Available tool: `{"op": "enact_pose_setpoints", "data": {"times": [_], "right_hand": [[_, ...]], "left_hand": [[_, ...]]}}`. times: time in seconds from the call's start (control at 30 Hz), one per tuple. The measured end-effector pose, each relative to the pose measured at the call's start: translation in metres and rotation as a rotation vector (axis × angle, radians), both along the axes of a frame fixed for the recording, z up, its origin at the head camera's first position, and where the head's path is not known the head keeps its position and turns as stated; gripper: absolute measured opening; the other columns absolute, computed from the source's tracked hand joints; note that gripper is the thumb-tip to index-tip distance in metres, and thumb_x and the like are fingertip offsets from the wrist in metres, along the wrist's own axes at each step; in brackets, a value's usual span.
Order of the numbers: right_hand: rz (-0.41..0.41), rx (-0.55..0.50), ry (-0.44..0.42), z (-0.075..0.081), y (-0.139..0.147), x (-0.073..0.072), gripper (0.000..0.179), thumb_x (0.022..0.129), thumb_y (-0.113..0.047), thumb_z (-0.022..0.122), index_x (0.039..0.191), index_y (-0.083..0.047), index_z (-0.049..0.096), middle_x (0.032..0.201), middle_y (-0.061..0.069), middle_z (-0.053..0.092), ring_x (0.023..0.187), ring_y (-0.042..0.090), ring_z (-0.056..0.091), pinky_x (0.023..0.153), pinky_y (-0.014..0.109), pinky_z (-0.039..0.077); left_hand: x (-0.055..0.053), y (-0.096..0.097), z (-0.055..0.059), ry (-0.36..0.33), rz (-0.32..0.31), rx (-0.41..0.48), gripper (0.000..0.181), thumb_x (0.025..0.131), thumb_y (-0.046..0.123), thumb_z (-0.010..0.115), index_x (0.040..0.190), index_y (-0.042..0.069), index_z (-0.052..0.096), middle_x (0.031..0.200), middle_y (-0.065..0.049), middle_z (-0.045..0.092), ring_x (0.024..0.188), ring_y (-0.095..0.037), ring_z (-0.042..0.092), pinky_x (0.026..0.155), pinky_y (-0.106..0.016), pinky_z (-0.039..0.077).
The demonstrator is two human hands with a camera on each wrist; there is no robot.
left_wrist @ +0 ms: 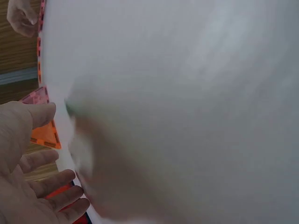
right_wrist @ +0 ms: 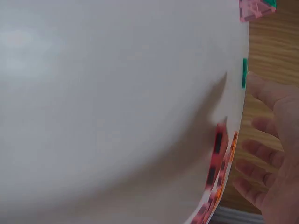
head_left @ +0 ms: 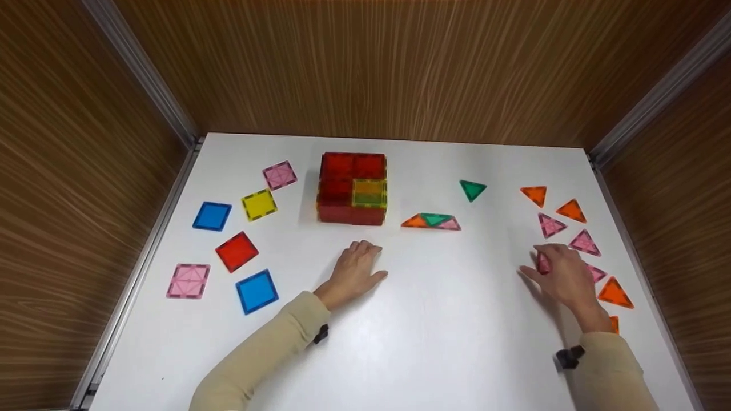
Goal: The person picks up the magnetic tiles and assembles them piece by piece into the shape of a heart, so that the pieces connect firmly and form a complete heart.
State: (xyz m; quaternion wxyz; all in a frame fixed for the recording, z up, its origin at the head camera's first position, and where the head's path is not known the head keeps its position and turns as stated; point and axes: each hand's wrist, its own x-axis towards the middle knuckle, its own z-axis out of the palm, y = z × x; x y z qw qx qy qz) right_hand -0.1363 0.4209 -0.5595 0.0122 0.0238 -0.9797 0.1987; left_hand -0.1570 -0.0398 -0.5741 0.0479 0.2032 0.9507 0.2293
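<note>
A wide white table (head_left: 457, 342) stood with a brown far wall (head_left: 365, 68), a brown left wall (head_left: 68, 148) and a brown right wall (head_left: 674, 148) around it, and all three looked like wood with thin dark and light stripes. A grey metal post (head_left: 140, 71) ran up the far left corner, and a second grey post (head_left: 662, 88) ran up the far right corner. Light made a soft, pale shine (right_wrist: 16, 37) on the smooth table.

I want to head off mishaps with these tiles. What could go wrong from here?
The left hand might bump the red tile box just beyond it. The joined triangles, orange, green and pink, stand upright, so a knock could tip them. The right hand is among closely spaced pink triangles and might nudge neighbouring ones.
</note>
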Motion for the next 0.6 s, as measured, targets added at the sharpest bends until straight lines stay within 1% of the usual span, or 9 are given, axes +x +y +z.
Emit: {"op": "enact_pose_setpoints", "data": {"times": [0.07,0.13,0.23,0.33,0.4,0.47,0.6], "right_hand": [[-0.020,0.014,-0.023,-0.001,0.008,0.006,0.067,0.093,-0.038,0.080,0.145,-0.004,0.059,0.143,0.033,0.053,0.126,0.054,0.047,0.104,0.077,0.041],[-0.037,0.016,-0.044,-0.003,0.013,0.010,0.066,0.093,-0.038,0.080,0.146,-0.003,0.059,0.142,0.034,0.053,0.125,0.054,0.048,0.102,0.077,0.043],[-0.043,0.008,-0.050,-0.007,0.014,0.015,0.061,0.095,-0.032,0.078,0.145,-0.002,0.060,0.137,0.033,0.055,0.120,0.052,0.049,0.098,0.074,0.047],[-0.027,-0.006,-0.039,-0.008,0.006,0.016,0.054,0.095,-0.023,0.079,0.142,-0.001,0.063,0.131,0.032,0.059,0.116,0.050,0.051,0.095,0.070,0.052],[0.010,-0.018,-0.037,-0.008,-0.005,0.016,0.051,0.094,-0.018,0.079,0.140,-0.002,0.065,0.128,0.031,0.060,0.114,0.048,0.053,0.094,0.067,0.054],[0.067,-0.027,-0.034,-0.009,-0.021,0.014,0.049,0.093,-0.014,0.080,0.139,-0.002,0.067,0.124,0.030,0.062,0.111,0.046,0.057,0.092,0.064,0.056],[0.190,-0.069,-0.032,-0.012,-0.059,0.010,0.045,0.091,-0.009,0.081,0.135,-0.005,0.071,0.117,0.021,0.066,0.102,0.034,0.064,0.088,0.052,0.061]], "left_hand": [[0.003,-0.006,0.000,-0.003,-0.010,-0.018,0.053,0.099,0.038,0.072,0.141,0.006,0.063,0.138,-0.013,0.064,0.132,-0.032,0.055,0.108,-0.048,0.049],[0.006,-0.011,-0.001,0.002,-0.018,-0.024,0.052,0.099,0.038,0.072,0.140,0.007,0.063,0.138,-0.014,0.064,0.132,-0.032,0.055,0.108,-0.049,0.050],[0.011,-0.014,-0.002,0.005,-0.024,-0.012,0.051,0.100,0.037,0.072,0.139,0.007,0.063,0.138,-0.014,0.064,0.132,-0.033,0.056,0.109,-0.050,0.050],[0.014,-0.013,-0.002,0.014,-0.027,0.002,0.048,0.099,0.035,0.073,0.138,0.007,0.065,0.137,-0.013,0.065,0.130,-0.032,0.057,0.108,-0.048,0.051],[0.016,-0.010,-0.002,0.019,-0.029,0.009,0.047,0.100,0.035,0.073,0.137,0.007,0.065,0.135,-0.012,0.066,0.129,-0.031,0.057,0.107,-0.048,0.051],[0.017,-0.005,-0.002,0.028,-0.037,0.009,0.046,0.100,0.035,0.073,0.136,0.007,0.066,0.134,-0.011,0.066,0.128,-0.030,0.058,0.107,-0.047,0.051],[0.016,0.010,-0.002,0.042,-0.069,0.018,0.045,0.101,0.036,0.071,0.136,0.008,0.066,0.133,-0.009,0.067,0.128,-0.028,0.059,0.107,-0.044,0.052]]}}
